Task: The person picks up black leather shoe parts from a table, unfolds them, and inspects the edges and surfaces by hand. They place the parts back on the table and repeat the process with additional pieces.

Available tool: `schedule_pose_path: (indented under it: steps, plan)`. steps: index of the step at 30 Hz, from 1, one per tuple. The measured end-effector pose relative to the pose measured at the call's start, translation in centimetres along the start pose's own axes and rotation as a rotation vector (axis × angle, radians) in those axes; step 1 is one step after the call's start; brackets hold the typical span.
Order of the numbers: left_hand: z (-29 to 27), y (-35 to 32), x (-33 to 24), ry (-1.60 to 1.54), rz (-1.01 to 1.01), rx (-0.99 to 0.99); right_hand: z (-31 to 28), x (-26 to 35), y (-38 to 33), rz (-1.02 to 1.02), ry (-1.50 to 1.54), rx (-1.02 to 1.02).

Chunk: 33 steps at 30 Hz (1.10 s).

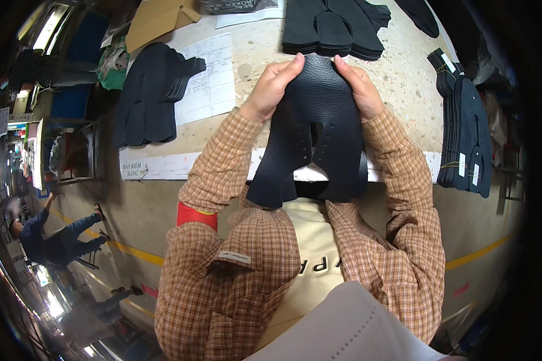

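A black grained leather shoe upper (322,90) hangs between my hands over the near edge of the table. It is a flat cut piece with rows of small holes and a slit between its two lower flaps. My left hand (269,90) grips its upper left edge, thumb on the face. On the upper right edge, my right hand (361,88) holds it the same way; the fingers behind the leather are hidden. Just beyond the held piece lies a stack of matte black uppers (304,27).
To the left, another stack of black uppers (144,96) overlaps a handwritten sheet (214,78). Banded, labelled uppers (464,132) hang over the table's right edge. Farther back are a cardboard box (156,21) and a dark plastic bag (238,5). A person (42,237) is off to the left.
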<state>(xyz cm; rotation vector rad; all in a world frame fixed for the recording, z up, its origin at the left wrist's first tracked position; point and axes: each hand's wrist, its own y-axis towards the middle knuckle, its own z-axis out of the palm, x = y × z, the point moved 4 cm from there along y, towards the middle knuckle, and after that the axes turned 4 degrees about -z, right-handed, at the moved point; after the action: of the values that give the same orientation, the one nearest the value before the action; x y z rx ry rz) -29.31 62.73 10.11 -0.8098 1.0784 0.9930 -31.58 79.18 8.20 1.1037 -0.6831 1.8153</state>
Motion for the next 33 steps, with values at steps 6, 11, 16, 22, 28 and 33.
schedule_pose_path:
  steps: [6,11,16,22,28,33]
  plan:
    - [-1.6,0.9,-0.8,0.382,0.135,0.009,1.2,1.5,1.4,-0.138,-0.427,0.175]
    - [-0.7,0.9,-0.6,0.607,0.406,-0.234,2.9,2.3,2.9,-0.232,-1.132,0.210]
    - [-1.1,0.3,-1.4,0.581,0.486,-0.299,4.4,2.2,4.1,-0.275,-1.033,0.364]
    - [-2.5,0.2,-1.5,0.409,0.500,-0.390,4.5,0.7,4.4,-0.029,-0.834,0.347]
    - [-4.8,0.8,-0.6,0.476,0.500,-0.475,5.1,-0.9,1.6,0.096,-0.468,0.323]
    - [-6.3,1.4,0.5,0.508,0.508,-0.546,3.8,-1.6,-1.1,0.115,-0.447,0.205]
